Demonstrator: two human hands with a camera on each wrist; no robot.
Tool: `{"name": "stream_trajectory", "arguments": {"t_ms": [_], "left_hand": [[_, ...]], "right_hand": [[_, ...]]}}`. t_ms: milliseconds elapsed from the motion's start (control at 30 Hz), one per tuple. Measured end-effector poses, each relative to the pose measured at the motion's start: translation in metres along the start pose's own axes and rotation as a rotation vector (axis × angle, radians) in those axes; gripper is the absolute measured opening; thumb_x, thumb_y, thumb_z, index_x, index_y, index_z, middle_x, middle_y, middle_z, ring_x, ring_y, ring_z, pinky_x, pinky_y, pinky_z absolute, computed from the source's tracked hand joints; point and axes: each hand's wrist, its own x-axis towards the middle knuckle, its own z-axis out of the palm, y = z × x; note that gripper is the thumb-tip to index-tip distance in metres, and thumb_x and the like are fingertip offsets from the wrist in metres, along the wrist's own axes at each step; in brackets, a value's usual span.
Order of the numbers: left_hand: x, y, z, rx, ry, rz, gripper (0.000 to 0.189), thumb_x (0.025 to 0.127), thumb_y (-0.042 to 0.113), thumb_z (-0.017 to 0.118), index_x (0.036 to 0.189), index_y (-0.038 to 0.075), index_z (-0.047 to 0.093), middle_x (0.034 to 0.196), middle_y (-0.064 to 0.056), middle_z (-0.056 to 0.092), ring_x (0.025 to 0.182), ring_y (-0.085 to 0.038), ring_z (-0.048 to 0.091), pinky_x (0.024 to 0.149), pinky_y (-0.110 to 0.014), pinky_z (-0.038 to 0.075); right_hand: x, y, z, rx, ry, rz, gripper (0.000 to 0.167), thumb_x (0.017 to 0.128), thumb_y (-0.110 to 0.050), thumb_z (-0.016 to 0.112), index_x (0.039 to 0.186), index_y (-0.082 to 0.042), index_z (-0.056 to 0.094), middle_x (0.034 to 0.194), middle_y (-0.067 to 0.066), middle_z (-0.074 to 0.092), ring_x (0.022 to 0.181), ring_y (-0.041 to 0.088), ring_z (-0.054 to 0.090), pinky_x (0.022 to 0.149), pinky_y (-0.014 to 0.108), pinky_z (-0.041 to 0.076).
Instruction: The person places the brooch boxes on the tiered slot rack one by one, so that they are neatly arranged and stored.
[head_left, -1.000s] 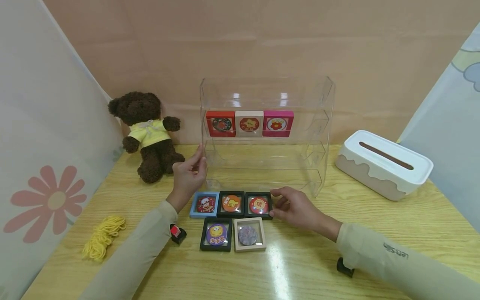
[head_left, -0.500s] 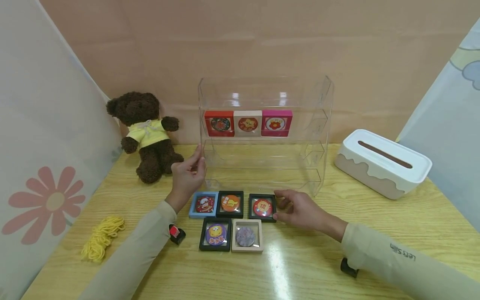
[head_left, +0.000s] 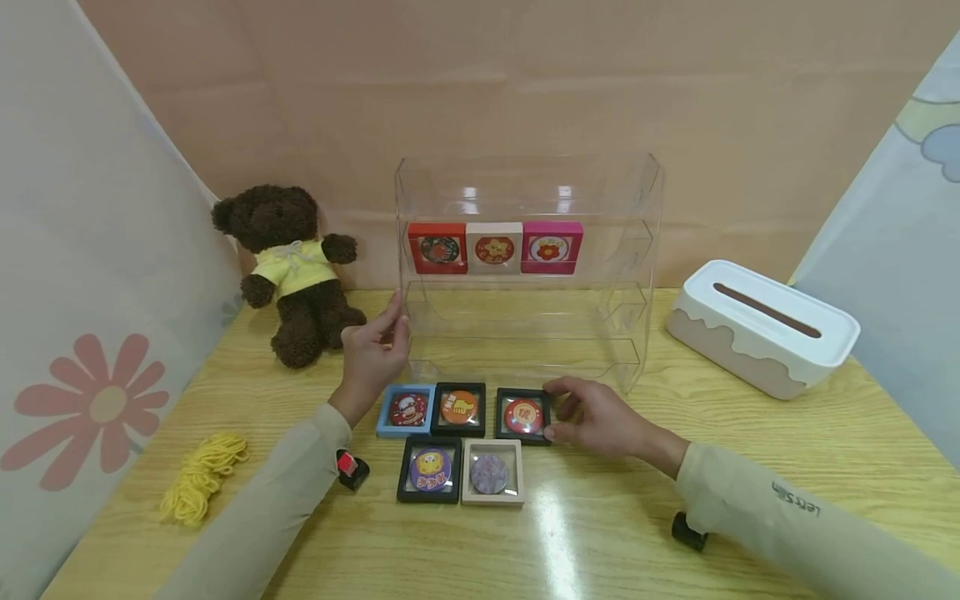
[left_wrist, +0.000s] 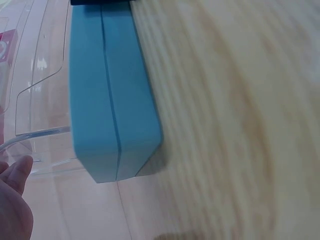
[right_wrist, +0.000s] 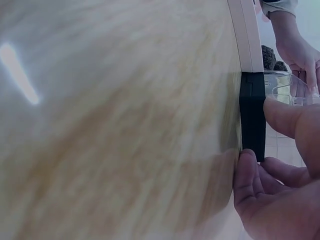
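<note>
My left hand (head_left: 372, 354) pinches the left side edge of a clear acrylic display rack (head_left: 517, 354). With thumb and curled fingers, my right hand (head_left: 596, 417) holds the right end of a black square frame (head_left: 504, 437) that contains a red round badge (head_left: 523, 416). A gap separates this frame from the black frame with an orange badge (head_left: 460, 407), which sits beside a light blue frame (head_left: 385, 423). Nearer the person lie a black frame with a purple badge (head_left: 431, 471) and a beige frame (head_left: 517, 492). The right wrist view shows the held black frame (right_wrist: 252, 117) from its side.
On one rack tier stand a red frame (head_left: 417, 262), a cream frame (head_left: 494, 228) and a pink frame (head_left: 551, 227). A brown teddy bear (head_left: 300, 267) sits at the left, above yellow yarn (head_left: 204, 477). A white-topped tissue box (head_left: 761, 329) stands right of the rack.
My right hand has drawn the black frame with the red badge rightward, away from its neighbour, and has since stayed nearly still. My left hand keeps its place at the rack's edge.
</note>
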Motion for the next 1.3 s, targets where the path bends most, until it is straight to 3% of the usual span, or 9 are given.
{"name": "stream_trajectory", "arguments": {"t_ms": [267, 467, 800, 1033, 1300], "left_hand": [[0.0, -0.001, 0.0, -0.004, -0.005, 0.007, 0.039, 0.082, -0.013, 0.063, 0.121, -0.01, 0.058, 0.084, -0.02, 0.069, 0.055, -0.023, 0.067, 0.045, -0.026, 0.051], [-0.002, -0.003, 0.0, -0.007, -0.002, 0.008, 0.038, 0.084, -0.01, 0.062, 0.122, -0.007, 0.059, 0.083, -0.019, 0.07, 0.053, -0.021, 0.066, 0.044, -0.027, 0.051], [0.0, -0.003, -0.001, -0.002, -0.005, 0.012, 0.039, 0.082, -0.012, 0.063, 0.12, -0.009, 0.059, 0.084, -0.02, 0.069, 0.053, -0.021, 0.066, 0.044, -0.025, 0.051], [0.0, -0.002, -0.001, 0.008, -0.001, 0.015, 0.039, 0.081, -0.013, 0.064, 0.119, -0.01, 0.059, 0.083, -0.019, 0.069, 0.052, -0.021, 0.065, 0.043, -0.024, 0.05], [-0.001, -0.003, -0.001, 0.037, -0.014, 0.004, 0.038, 0.084, -0.01, 0.062, 0.121, -0.006, 0.059, 0.083, -0.017, 0.07, 0.051, -0.018, 0.064, 0.042, -0.023, 0.049]], "right_hand": [[0.001, 0.002, 0.003, 0.033, 0.023, 0.015, 0.06, 0.079, -0.014, 0.079, 0.128, 0.007, 0.051, 0.109, 0.01, 0.06, 0.085, 0.02, 0.06, 0.069, 0.029, 0.052], [-0.003, 0.0, 0.005, 0.04, 0.038, 0.008, 0.059, 0.079, -0.015, 0.079, 0.128, 0.004, 0.052, 0.103, 0.008, 0.058, 0.087, 0.022, 0.059, 0.068, 0.031, 0.051], [0.0, -0.003, 0.008, 0.093, 0.187, -0.115, 0.056, 0.066, 0.0, 0.085, 0.114, 0.0, 0.055, 0.104, 0.01, 0.058, 0.088, 0.025, 0.061, 0.072, 0.033, 0.054], [0.002, -0.013, 0.009, 0.159, 0.291, -0.15, 0.041, 0.066, 0.017, 0.078, 0.101, 0.008, 0.058, 0.097, 0.02, 0.061, 0.083, 0.036, 0.063, 0.067, 0.036, 0.056], [0.003, -0.011, 0.008, 0.123, 0.387, -0.158, 0.023, 0.072, 0.009, 0.076, 0.089, -0.002, 0.066, 0.094, 0.009, 0.064, 0.084, 0.023, 0.064, 0.064, 0.026, 0.055]]}}
